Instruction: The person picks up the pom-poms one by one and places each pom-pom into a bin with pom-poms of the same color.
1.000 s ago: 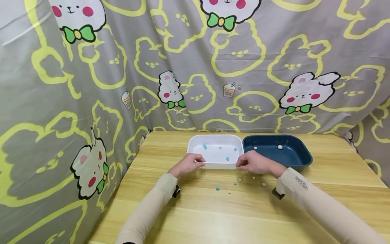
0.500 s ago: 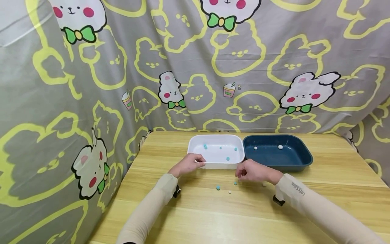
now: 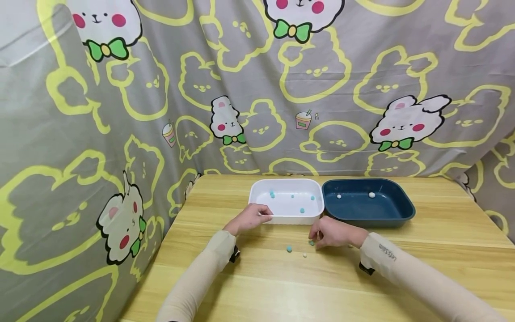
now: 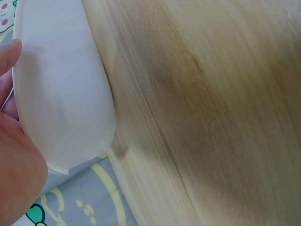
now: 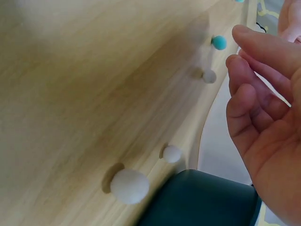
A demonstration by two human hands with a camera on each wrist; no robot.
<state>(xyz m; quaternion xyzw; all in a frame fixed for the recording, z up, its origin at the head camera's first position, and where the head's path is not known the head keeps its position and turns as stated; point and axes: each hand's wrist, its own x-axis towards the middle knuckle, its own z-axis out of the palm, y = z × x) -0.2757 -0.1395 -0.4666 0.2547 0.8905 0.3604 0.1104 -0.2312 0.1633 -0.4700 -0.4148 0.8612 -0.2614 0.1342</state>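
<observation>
**Right fingers narrow at the near teal ball; white neighbour close by**

Head view: near teal ball (image 3: 311,243) on the table (image 3: 257,281), 8 o'clock of the right hand (image 3: 337,231). Risk: a glancing fingertip would roll it away. Second teal ball (image 3: 289,249) at 9 o'clock of it, front white ball (image 3: 305,255) at 7. White tray (image 3: 297,220) at 10 o'clock of the hand, blue tray (image 3: 372,222) at 2; the raised walls are in the way of either.

Left wrist view: left hand (image 4: 19,174), at 8 o'clock, grips the white tray's rim. A tug could set its balls rolling.

Right wrist view: thumb and fingers narrowly parted, no ball seen between. Side white ball (image 5: 209,76) sits just beside the near teal ball at 6 o'clock, so likely knocked or picked by mistake. Two more white balls (image 5: 130,186) at 7.
</observation>
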